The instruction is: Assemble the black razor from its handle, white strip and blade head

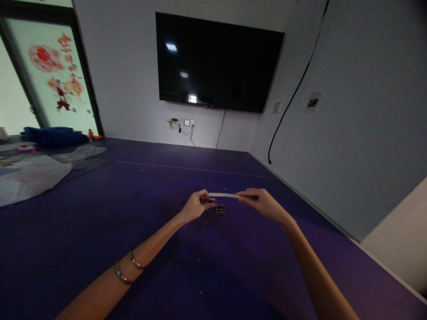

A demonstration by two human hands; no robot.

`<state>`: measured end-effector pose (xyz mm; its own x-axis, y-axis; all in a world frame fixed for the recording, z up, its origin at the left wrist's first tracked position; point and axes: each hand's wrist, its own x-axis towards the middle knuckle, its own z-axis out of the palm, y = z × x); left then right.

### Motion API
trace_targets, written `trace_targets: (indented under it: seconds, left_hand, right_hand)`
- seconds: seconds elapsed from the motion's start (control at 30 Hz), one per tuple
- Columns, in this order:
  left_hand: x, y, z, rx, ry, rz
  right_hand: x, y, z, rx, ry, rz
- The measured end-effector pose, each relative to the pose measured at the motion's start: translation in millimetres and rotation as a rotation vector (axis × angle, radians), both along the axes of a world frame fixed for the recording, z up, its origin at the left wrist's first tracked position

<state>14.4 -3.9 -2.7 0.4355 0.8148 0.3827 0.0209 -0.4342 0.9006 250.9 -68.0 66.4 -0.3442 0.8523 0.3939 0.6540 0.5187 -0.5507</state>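
Strip (223,194) spans from left hand (196,206) to right hand (262,202), above floor (200,266). Small part (220,209) just below strip, nearer left hand; hanging or lying, hard to tell. Beyond: television (216,62) on far wall (123,66), sockets (187,122) beneath. Cable (296,84) along right wall (367,111). Sheet (36,175) on floor, left; door (50,75) behind.

The left hand (195,207) partly hides the white strip (223,194).

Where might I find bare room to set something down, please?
The purple surface, specks aside, is bare between the left forearm and right forearm, and beyond the strip toward the TV wall. It is crowded by the left hand, near a small black part, and far left, with plastic sheeting and blue cloth.
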Motion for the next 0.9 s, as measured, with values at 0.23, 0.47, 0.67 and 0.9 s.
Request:
trace_targets:
  seconds: [0.23, 0.47, 0.67, 0.9]
  left_hand:
    - [-0.9, -3.0, 3.9, 0.015, 0.003, -0.011]
    - [-0.2, -3.1, 4.2, -0.011, -0.029, 0.007]
    - [-0.1, -5.0, 5.8, -0.009, 0.0, -0.009]
    - [0.9, -7.3, 8.5, 0.001, -0.021, 0.0]
  right_hand:
    - [-0.9, -0.4, 0.5, 0.008, -0.013, 0.008]
    - [0.3, 0.2, -0.2, -0.004, 0.025, -0.029]
    - [-3.4, -2.0, 1.2, -0.022, 0.013, 0.017]
    - [-1.4, -1.1, 0.3, -0.015, 0.042, -0.007]
